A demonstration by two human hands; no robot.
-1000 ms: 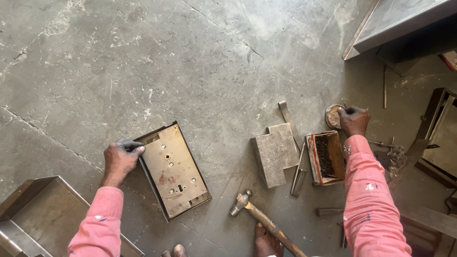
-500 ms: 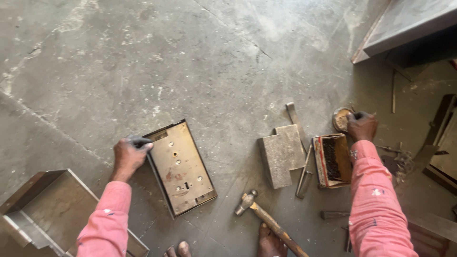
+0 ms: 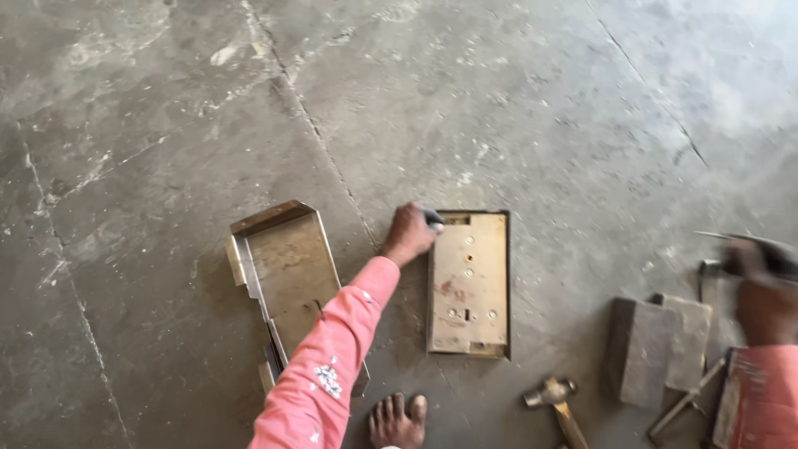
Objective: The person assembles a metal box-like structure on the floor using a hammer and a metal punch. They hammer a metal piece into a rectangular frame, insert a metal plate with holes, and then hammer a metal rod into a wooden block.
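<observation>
Left hand (image 3: 409, 235) closes its fingers on the top-left corner of a flat metal plate (image 3: 468, 283) lying on the concrete floor (image 3: 499, 100). A folded metal tray (image 3: 287, 266) lies beside; hammer (image 3: 555, 401) and block (image 3: 657, 349) nearby. Right hand (image 3: 761, 291), blurred, grips something indistinct.

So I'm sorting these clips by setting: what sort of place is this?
Probably a small metal workshop, with the work done on the ground. A cracked concrete floor holds a flat metal plate with holes, a folded sheet-metal tray, a hammer and a steel block.
</observation>
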